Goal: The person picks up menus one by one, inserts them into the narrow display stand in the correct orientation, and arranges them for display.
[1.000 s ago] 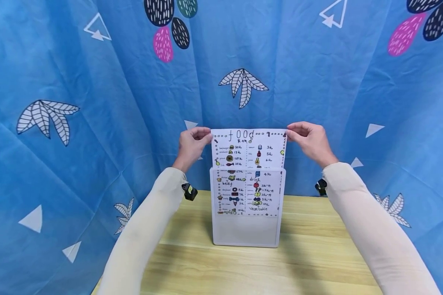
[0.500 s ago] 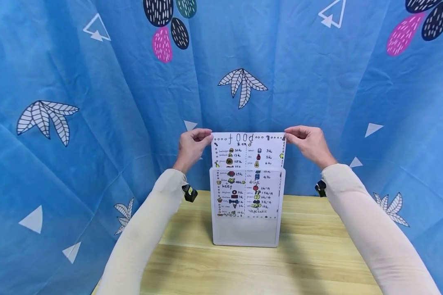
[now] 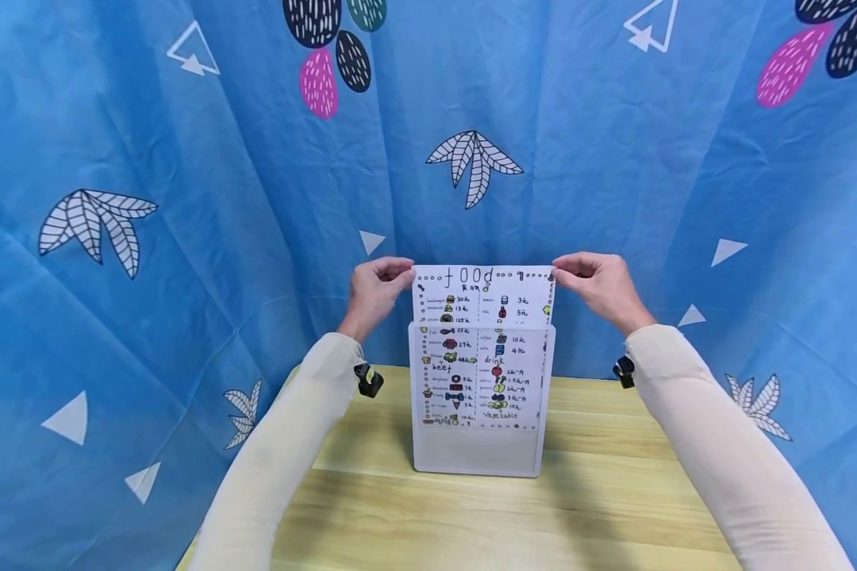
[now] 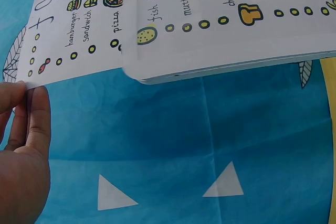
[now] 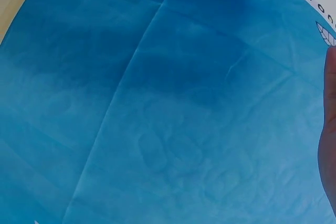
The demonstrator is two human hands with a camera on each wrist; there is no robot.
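A white paper menu (image 3: 479, 295), headed "food" and covered with small coloured drawings and prices, is partly inside a clear upright display holder (image 3: 477, 454). Its upper part sticks out above the holder's top edge; a pale strip shows below the paper inside. My left hand (image 3: 376, 293) pinches the top left corner between thumb and fingers, as the left wrist view also shows. At the opposite top corner my right hand (image 3: 601, 287) pinches the sheet likewise. Only a sliver of the right hand (image 5: 328, 129) appears in the right wrist view.
The holder stands on a light wooden table (image 3: 486, 523). Behind and to both sides hangs a blue curtain (image 3: 578, 159) printed with leaves and triangles. Small black devices are strapped at both cuffs.
Both hands have moved down together, and the menu has slid further into the holder. Less of it shows above the top edge. The holder has stayed in place.
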